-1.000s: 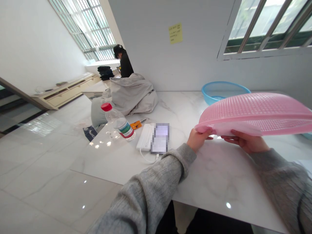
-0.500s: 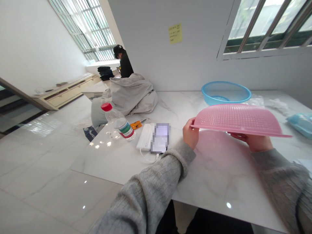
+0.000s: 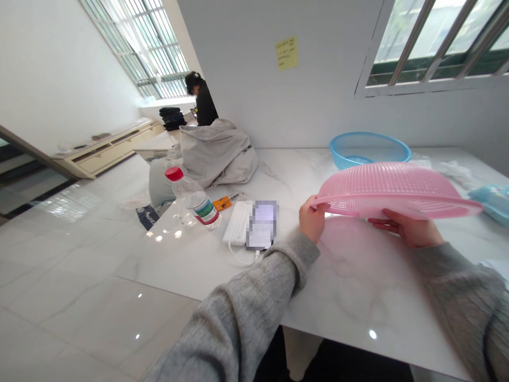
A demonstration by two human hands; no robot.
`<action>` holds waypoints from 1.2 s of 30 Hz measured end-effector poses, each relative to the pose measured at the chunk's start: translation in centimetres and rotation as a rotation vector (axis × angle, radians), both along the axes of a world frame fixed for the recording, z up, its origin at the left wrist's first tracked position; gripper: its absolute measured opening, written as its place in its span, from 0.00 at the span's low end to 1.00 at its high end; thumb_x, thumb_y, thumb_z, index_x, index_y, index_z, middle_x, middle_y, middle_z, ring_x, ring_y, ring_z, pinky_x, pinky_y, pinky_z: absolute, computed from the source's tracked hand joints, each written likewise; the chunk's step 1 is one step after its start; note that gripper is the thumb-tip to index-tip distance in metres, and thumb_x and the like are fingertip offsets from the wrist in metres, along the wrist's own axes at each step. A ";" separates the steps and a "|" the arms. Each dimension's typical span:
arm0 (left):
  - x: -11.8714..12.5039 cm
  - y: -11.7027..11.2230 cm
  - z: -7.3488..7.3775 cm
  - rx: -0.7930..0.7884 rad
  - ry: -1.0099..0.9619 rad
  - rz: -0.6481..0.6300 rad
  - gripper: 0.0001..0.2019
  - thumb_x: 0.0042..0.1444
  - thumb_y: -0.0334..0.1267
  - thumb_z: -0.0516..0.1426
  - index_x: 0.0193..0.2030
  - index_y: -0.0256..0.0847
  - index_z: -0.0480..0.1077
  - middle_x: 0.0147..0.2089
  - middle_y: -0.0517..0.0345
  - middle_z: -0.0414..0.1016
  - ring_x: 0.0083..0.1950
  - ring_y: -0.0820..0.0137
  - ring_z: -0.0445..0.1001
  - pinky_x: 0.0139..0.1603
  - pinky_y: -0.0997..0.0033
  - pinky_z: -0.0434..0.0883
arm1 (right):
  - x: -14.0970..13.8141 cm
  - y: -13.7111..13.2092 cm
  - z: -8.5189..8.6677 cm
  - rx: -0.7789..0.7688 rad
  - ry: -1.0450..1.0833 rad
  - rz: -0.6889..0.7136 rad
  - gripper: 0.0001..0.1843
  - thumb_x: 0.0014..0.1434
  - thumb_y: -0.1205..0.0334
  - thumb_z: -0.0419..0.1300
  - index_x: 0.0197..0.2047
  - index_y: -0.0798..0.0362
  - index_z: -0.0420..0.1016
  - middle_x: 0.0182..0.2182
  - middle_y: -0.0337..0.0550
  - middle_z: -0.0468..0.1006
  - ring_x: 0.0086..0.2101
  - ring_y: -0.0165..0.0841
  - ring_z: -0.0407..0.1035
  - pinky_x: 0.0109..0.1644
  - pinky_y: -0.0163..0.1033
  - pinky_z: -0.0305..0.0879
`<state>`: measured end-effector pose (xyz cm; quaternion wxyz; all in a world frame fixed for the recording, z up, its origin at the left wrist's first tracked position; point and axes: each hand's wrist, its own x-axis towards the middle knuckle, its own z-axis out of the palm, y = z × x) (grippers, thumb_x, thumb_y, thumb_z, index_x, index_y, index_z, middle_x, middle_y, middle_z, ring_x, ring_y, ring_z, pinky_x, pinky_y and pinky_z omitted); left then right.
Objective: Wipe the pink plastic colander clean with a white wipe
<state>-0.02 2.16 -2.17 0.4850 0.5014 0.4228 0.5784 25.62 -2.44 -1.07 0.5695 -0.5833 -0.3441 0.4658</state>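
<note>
A pink plastic colander [image 3: 389,183] hangs upside down above the table, its dome upward and its near rim tilted up. Pinched at the left end of the rim is my left hand [image 3: 312,218], closed on it. My right hand [image 3: 413,228] lies below the near rim, with its fingers stretched out to the left and the thumb up by the rim. Whether that hand bears any weight I cannot tell. Behind the colander a blue plastic basin [image 3: 369,151] stands upright by the wall, its front lower part covered.
Left of my arm lie a phone [image 3: 262,225], a white power bank [image 3: 237,223] and an orange card [image 3: 221,203]. A red-capped bottle [image 3: 194,199] stands nearby, before a grey cloth [image 3: 218,154]. A blue pack [image 3: 493,201] lies far right. A person [image 3: 205,103] is in the background.
The colander's near rim has tipped upward, so its underside now shows a little. My right hand's thumb has come into view under the rim. My left hand keeps its grip.
</note>
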 end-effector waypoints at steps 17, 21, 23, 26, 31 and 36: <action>0.9 -0.9 0.3 -0.164 -0.194 -0.298 0.17 0.63 0.44 0.67 0.53 0.36 0.81 0.53 0.40 0.87 0.52 0.54 0.87 0.60 0.48 0.82 | -0.8 -0.4 0.6 -0.036 0.040 0.069 0.19 0.51 0.57 0.79 0.46 0.43 0.84 0.45 0.41 0.87 0.36 0.43 0.84 0.42 0.47 0.88; 1.3 -1.2 0.2 -0.224 -0.220 -0.351 0.20 0.60 0.42 0.70 0.57 0.36 0.80 0.56 0.41 0.86 0.56 0.53 0.86 0.60 0.48 0.82 | -1.3 -0.8 0.8 -0.087 0.067 0.128 0.14 0.54 0.56 0.77 0.43 0.47 0.87 0.38 0.44 0.87 0.34 0.41 0.83 0.42 0.45 0.87; 1.4 -1.3 0.3 -0.261 -0.233 -0.363 0.20 0.58 0.40 0.70 0.56 0.36 0.80 0.56 0.42 0.86 0.55 0.54 0.85 0.59 0.49 0.83 | -1.6 -1.0 0.9 -0.093 0.086 0.157 0.13 0.54 0.56 0.77 0.43 0.48 0.88 0.38 0.45 0.87 0.33 0.41 0.83 0.41 0.43 0.87; 1.5 -1.6 0.5 -0.289 -0.251 -0.410 0.21 0.59 0.39 0.70 0.58 0.36 0.80 0.56 0.43 0.85 0.53 0.57 0.85 0.57 0.51 0.84 | -2.0 -1.4 1.3 -0.105 0.094 0.193 0.11 0.55 0.57 0.76 0.42 0.50 0.89 0.37 0.48 0.88 0.34 0.42 0.83 0.41 0.42 0.86; 1.5 -1.8 0.6 -0.277 -0.213 -0.438 0.22 0.59 0.42 0.72 0.59 0.39 0.80 0.58 0.43 0.84 0.54 0.56 0.84 0.54 0.50 0.84 | -1.9 -1.2 1.1 -0.118 0.110 0.208 0.13 0.55 0.59 0.75 0.44 0.49 0.88 0.38 0.46 0.88 0.35 0.41 0.85 0.43 0.42 0.87; 1.6 -1.5 0.3 -0.272 -0.135 -0.367 0.19 0.59 0.41 0.71 0.56 0.38 0.81 0.58 0.43 0.85 0.55 0.57 0.83 0.48 0.59 0.84 | -0.8 -0.3 0.0 -0.152 0.100 0.238 0.18 0.53 0.56 0.77 0.47 0.50 0.86 0.39 0.48 0.89 0.35 0.43 0.85 0.44 0.46 0.88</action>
